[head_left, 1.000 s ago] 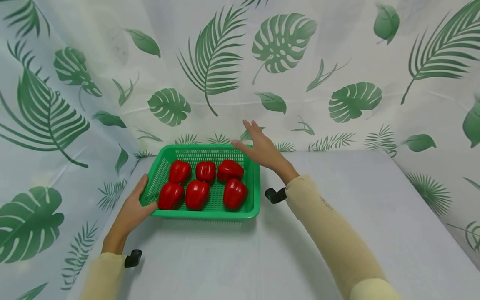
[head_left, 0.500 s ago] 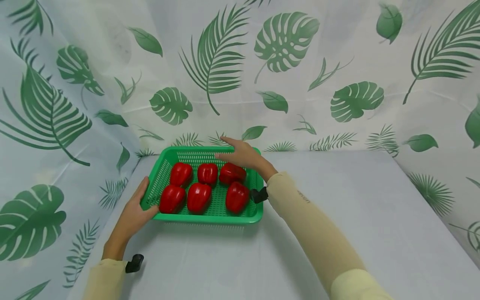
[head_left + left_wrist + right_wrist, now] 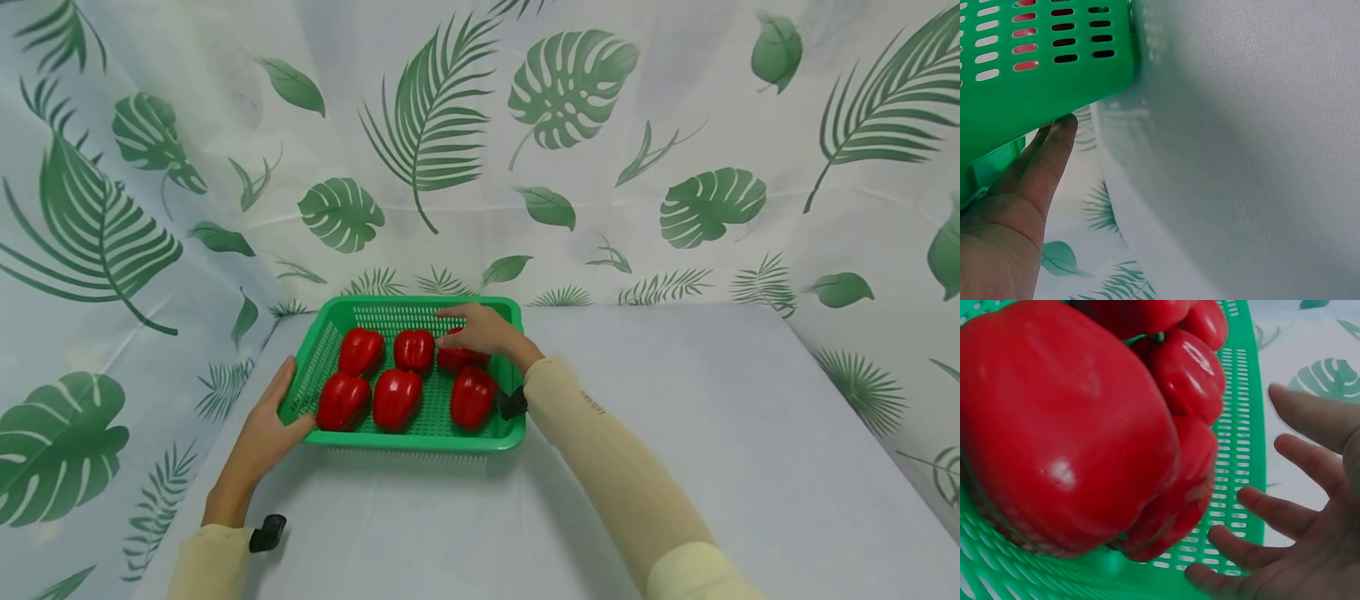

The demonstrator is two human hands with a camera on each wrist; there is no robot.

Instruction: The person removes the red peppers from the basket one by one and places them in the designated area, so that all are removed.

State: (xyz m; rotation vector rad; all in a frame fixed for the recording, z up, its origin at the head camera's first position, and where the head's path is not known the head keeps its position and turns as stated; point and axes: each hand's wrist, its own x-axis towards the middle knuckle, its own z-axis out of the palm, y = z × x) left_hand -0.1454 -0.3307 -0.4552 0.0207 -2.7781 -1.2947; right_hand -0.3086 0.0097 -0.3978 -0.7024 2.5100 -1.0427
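A green plastic basket [image 3: 420, 442] holds several red bell peppers, among them one at the front right [image 3: 473, 399] and one at the back middle [image 3: 414, 350]. My left hand [image 3: 264, 427] rests against the basket's left front corner. Its fingers [image 3: 1054, 153] lie straight along the outside of the left wall; the thumb lies at the front rim. My right hand [image 3: 486, 332] hovers over the back right pepper [image 3: 461, 359] and partly covers it. In the right wrist view, spread fingers [image 3: 1279, 509] hold nothing and stand apart from the big near pepper [image 3: 1066, 425].
The basket stands on a table with a pale cloth [image 3: 660, 400], close to the leaf-print curtain [image 3: 600, 208] behind. Another leaf-print curtain side [image 3: 97, 333] runs close along the left. Table surface extends to the right and in front.
My right hand has moved left and down from beyond the basket's right back rim to over the back right pepper. My left hand has stayed at the left front corner.
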